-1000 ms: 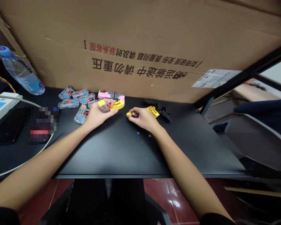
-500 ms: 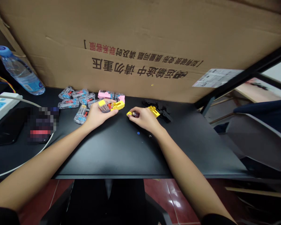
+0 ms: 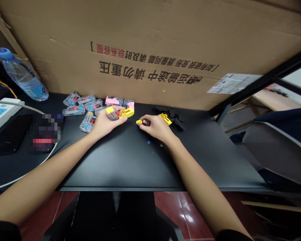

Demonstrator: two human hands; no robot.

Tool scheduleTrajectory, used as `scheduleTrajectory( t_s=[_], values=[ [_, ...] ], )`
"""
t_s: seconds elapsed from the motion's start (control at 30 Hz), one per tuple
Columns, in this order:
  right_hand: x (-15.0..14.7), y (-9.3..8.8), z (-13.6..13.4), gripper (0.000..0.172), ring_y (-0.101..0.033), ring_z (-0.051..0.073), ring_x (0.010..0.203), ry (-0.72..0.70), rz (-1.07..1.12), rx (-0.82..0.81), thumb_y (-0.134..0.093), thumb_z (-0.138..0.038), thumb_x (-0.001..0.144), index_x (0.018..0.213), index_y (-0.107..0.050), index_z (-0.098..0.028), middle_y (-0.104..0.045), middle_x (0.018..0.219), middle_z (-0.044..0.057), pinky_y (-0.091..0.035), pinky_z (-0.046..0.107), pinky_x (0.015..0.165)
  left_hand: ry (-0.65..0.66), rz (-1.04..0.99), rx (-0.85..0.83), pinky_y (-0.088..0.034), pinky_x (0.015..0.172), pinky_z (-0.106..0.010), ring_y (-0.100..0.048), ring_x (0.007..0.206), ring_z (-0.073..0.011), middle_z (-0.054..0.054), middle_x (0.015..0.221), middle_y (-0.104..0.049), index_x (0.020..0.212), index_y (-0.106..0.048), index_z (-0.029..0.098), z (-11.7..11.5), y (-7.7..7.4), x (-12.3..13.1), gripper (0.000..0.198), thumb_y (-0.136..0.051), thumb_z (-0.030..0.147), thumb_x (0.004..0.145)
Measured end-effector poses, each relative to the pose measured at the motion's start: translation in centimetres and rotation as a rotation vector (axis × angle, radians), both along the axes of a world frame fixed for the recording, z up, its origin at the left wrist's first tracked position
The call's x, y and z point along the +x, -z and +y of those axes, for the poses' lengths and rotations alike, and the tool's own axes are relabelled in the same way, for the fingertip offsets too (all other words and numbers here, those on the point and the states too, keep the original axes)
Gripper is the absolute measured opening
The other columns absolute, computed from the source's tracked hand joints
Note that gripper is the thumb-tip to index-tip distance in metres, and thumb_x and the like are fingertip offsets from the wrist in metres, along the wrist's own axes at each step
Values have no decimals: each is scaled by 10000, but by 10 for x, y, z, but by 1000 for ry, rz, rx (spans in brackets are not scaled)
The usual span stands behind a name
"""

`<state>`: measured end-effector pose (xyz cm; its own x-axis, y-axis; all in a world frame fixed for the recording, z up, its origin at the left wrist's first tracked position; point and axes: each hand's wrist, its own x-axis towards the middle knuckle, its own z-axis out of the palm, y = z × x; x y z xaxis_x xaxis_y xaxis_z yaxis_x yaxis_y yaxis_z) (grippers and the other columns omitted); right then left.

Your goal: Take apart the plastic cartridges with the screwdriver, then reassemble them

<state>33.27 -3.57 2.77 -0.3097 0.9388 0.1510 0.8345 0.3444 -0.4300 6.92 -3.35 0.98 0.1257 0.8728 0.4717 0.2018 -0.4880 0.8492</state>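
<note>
My left hand (image 3: 104, 122) is closed around a yellow and clear plastic toy gun (image 3: 126, 113) with red parts inside, held just above the desk. My right hand (image 3: 157, 126) pinches a small yellow plastic part (image 3: 138, 122) close to the desktop; something dark and shiny shows between its fingers, too hidden to name. Behind the right hand's knuckles lies another yellow plastic piece (image 3: 166, 118), partly covered by the hand. Beyond it is a pile of black plastic parts (image 3: 177, 120). Left of my left hand lies a clear toy gun (image 3: 87, 123) with blue and orange insides.
Several clear toy guns (image 3: 74, 110) and a pink one (image 3: 112, 100) lie along the cardboard (image 3: 150, 36) at the back. A water bottle (image 3: 27, 80), a power strip (image 3: 3, 110) and a white cable (image 3: 43, 161) are on the left. A blue disc (image 3: 148, 142) lies in front.
Almost nothing differs. The whole view has shifted very slightly; both hands keep their grip and place.
</note>
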Motion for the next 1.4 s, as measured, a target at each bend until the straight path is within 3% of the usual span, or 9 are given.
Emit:
scheduleTrajectory(
  t_s=[0.87, 1.07, 1.2, 1.3, 1.4],
  values=[
    [-4, 3, 2, 167, -703, 208, 737, 19, -4, -28, -720, -273, 944, 1066, -808, -202, -802, 864, 55, -436, 307, 679, 19, 2, -22, -626, 1041, -454, -807, 1072, -282, -98, 1171, -842, 1146, -805, 189, -1, 0, 1, 346, -891, 315, 834],
    [-3, 0, -3, 316, -651, 193, 651, 38, 123, 84, -740, -356, 941, 1204, -778, -184, -734, 748, 21, -436, 309, 662, 90, 35, -47, -603, 1074, -461, -785, 1134, -285, -97, 1242, -817, 1230, -756, 195, -3, -4, 0, 456, -911, 332, 823],
    [-11, -8, -12, 246, -648, 188, 699, -110, 316, 226, -667, -397, 1017, 1099, -786, -198, -734, 801, 35, -469, 316, 700, 206, 145, -21, -571, 1118, -455, -741, 1214, -275, -96, 1417, -729, 1411, -624, 240, -4, -4, -2, 709, -951, 310, 785],
    [-16, -11, -18, 211, -663, 189, 765, -287, 323, 215, -660, -365, 1037, 988, -790, -207, -757, 902, 61, -486, 321, 735, 341, 213, -57, -571, 1096, -442, -724, 1236, -281, -109, 1448, -685, 1437, -570, 254, -3, -1, -5, 718, -931, 355, 824],
    [-18, -9, -20, 175, -672, 182, 785, -387, 299, 129, -705, -342, 1018, 1013, -805, -199, -743, 942, 65, -491, 310, 733, 435, 231, -105, -581, 1029, -417, -734, 1161, -267, -104, 1310, -717, 1452, -513, 252, -2, 2, -8, 670, -861, 417, 904]
  ],
)
